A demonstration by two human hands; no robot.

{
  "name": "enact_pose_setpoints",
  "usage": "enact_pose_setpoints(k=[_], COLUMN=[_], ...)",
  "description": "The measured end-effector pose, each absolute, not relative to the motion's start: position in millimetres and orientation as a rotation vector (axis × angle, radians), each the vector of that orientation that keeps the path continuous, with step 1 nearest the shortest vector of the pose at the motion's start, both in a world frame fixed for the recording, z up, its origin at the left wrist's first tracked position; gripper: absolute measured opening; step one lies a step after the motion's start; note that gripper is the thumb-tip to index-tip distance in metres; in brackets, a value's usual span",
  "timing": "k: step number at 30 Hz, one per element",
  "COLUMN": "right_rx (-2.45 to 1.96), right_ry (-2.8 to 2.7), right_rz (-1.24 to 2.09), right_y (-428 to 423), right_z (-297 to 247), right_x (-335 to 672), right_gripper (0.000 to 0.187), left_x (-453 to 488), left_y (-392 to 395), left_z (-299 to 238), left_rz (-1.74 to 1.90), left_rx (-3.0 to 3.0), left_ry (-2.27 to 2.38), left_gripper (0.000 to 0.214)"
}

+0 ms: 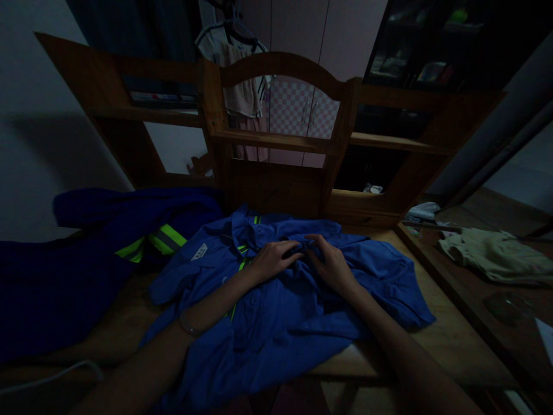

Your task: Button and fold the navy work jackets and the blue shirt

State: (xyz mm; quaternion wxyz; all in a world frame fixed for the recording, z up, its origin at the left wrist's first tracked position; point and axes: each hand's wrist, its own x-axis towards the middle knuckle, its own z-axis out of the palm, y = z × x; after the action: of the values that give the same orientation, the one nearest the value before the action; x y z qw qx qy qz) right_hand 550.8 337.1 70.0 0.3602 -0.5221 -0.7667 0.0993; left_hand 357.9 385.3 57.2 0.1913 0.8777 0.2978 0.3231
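Note:
A blue work shirt (276, 323) with thin neon-yellow trim lies spread on a wooden table (449, 340). My left hand (273, 259) and my right hand (330, 262) rest on its chest, close together. The fingertips of both hands pinch the fabric near the shirt's front opening, just below the collar (242, 227). What exactly sits between the fingers is too dark to make out. A thin bracelet circles my left wrist.
A dark blue garment (108, 242) with neon reflective stripes is heaped at the left. A wooden shelf unit (276, 144) stands behind the table. A beige garment (496, 256) lies on a lower surface to the right. A white cable (52, 377) runs at lower left.

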Motion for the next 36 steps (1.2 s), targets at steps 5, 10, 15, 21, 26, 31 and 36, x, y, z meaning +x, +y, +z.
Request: enact_pose_setpoints(k=[5,10,15,21,26,31,36], right_rx=[-1.343,-1.334,-1.334,-1.317,-1.297,-1.315,-1.344], right_ry=[-1.974,-1.981,-1.990,-1.987,-1.997,-1.992,-1.966], right_rz=[0.267,0.294,0.302,0.296,0.311,0.281,0.245], right_y=[336.3,335.4,334.2,334.2,334.6,334.6,335.2], right_z=[70.2,70.7,71.3,71.9,73.3,73.2,71.4], right_x=[551.0,550.3,549.6,549.6,549.2,549.2,549.7], right_gripper=[0.032,0.033,0.033,0.033,0.031,0.030,0.028], left_x=[359.8,359.7,359.0,358.7,359.2,359.8,362.2], left_y=[382.5,380.4,380.2,380.9,380.7,382.0,382.0], left_z=[60.1,62.4,62.4,62.1,61.8,58.7,60.6], left_rz=[0.924,0.904,0.901,0.906,0.915,0.934,0.988], left_rx=[2.453,2.463,2.499,2.511,2.491,2.453,2.356], left_ry=[0.854,0.887,0.898,0.880,0.868,0.873,0.833], left_gripper=[0.024,0.024,0.023,0.024,0.023,0.025,0.025])
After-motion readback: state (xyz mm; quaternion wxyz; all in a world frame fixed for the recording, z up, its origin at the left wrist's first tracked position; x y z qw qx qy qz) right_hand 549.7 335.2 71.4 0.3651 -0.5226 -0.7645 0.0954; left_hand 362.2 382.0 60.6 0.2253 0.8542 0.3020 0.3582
